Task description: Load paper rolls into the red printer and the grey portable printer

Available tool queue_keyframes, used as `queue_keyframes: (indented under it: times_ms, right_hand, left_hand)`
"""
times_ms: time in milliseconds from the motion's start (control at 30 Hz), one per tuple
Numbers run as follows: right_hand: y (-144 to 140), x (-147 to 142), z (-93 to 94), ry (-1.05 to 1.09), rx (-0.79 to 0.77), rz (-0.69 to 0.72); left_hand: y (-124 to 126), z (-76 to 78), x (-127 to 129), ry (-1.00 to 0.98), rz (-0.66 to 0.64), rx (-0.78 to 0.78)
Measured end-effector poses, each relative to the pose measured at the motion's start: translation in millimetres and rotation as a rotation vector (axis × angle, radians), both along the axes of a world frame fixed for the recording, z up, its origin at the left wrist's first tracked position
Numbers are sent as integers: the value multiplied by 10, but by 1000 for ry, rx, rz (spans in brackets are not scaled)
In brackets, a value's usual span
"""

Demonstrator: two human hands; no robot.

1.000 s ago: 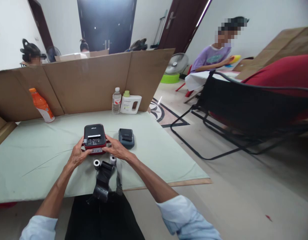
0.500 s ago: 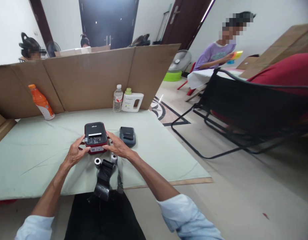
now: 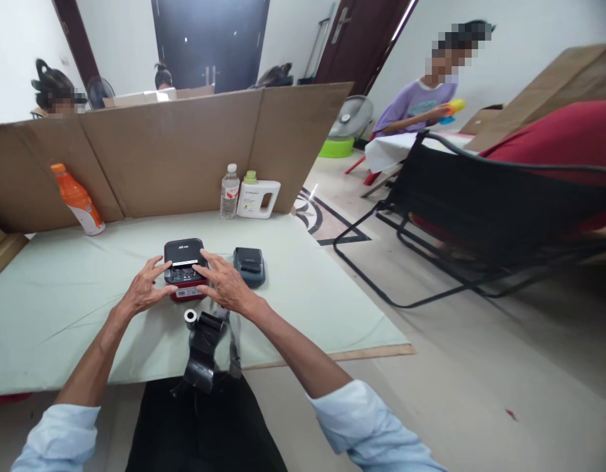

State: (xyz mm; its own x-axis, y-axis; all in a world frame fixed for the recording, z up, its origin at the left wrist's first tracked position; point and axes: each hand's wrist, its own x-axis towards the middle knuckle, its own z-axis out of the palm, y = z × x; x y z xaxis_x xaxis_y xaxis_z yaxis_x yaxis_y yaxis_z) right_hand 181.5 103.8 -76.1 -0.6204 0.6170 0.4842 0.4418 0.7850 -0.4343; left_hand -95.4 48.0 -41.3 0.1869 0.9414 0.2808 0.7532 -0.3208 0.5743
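In the middle of the green table (image 3: 61,314), the left hand (image 3: 143,292) and right hand (image 3: 223,285) lie on top of the small black and red printer (image 3: 183,269), fingers spread flat, not clenched. They seem to be pressing its lid. A paper roll (image 3: 189,317) sits at six o'clock, a gray printer (image 3: 248,265) at three o'clock.

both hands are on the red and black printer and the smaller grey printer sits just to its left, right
Not quite. In the head view both the left hand and right hand are on the red and black printer, but the smaller grey printer sits to its right, not its left.
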Motion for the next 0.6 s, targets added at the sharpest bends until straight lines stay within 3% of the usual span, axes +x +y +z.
queue_keyframes:
  times_ms: [233,600]
  right_hand:
    - [-117,-197,64,-62,62,20]
    - [-105,-221,72,-15,124,16]
  left_hand:
    - [72,51,-31,9,-50,25]
    - [187,118,-56,55,-168,-8]
